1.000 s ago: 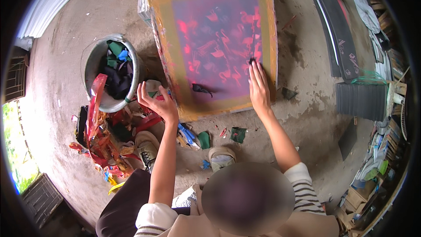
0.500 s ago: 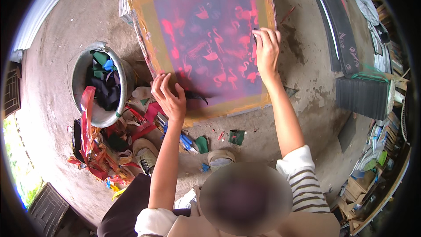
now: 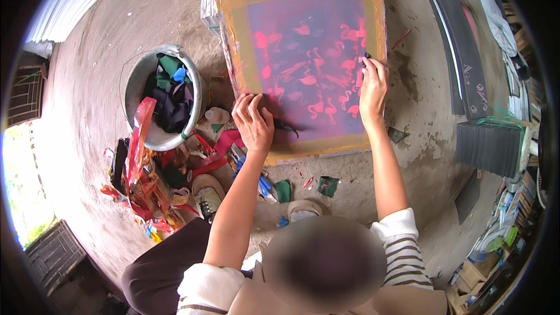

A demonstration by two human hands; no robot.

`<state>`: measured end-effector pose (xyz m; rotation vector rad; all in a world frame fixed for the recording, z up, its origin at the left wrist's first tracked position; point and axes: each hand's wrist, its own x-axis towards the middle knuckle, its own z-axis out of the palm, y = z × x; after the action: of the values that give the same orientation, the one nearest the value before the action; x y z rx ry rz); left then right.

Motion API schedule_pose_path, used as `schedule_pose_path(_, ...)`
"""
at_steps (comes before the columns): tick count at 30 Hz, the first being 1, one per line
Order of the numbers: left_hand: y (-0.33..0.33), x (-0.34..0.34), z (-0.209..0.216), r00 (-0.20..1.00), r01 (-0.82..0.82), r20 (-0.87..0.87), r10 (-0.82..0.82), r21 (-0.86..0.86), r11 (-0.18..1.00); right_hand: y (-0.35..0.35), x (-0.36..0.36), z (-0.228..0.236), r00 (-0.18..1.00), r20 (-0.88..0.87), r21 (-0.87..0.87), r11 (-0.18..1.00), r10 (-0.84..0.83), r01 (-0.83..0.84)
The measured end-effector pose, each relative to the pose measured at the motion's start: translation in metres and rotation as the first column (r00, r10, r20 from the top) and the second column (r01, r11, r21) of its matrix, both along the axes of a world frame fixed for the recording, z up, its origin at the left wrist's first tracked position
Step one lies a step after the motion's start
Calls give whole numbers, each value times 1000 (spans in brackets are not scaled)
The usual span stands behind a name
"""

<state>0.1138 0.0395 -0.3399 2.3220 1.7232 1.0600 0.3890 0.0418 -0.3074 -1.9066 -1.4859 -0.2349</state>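
A screen-printing frame [image 3: 233, 58] with a tan border lies before me, its purple mesh [image 3: 286, 17] showing pink flamingo shapes. My left hand [image 3: 252, 122] rests on the frame's lower left edge, fingers bent and apart, thumb toward the mesh. Just right of that thumb is a thin dark strip [image 3: 287, 127] with a curled end; whether the hand touches it I cannot tell. At the right side of the mesh, my right hand [image 3: 373, 90] is closed in a pinch on a small black piece [image 3: 366, 56]. What the piece is made of cannot be made out.
To the left stands a metal bucket [image 3: 198, 90] of dark and green scraps. Beside it lie red plastic scraps [image 3: 143, 134] and a white bottle [image 3: 217, 115]. My shoe [image 3: 208, 198] is nearby. Black stacked sheets [image 3: 490, 147] stand at right; pale corrugated sheets [image 3: 211, 6] lie behind the frame.
The view has turned, so the frame, bucket and both hands appear farther right. My right fingers look more curled round the small black piece. The left hand stays on the frame's edge.
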Motion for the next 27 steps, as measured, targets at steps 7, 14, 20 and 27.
schedule_pose_path(7,-2,2,1,1000,-12,14,12,-15,1000,-47,-2,-39,981,72,41,982,183,-186)
schedule_pose_path(14,-5,2,0,999,-32,-31,32,9,999,-23,-4,-16,983,-20,36,983,180,-179)
schedule_pose_path(20,0,2,-4,999,-26,-32,27,40,999,-53,-1,-36,978,11,-83,975,207,-205)
schedule_pose_path(27,-1,5,0,1000,-9,-14,9,0,1000,-30,11,-41,985,56,71,983,165,-169)
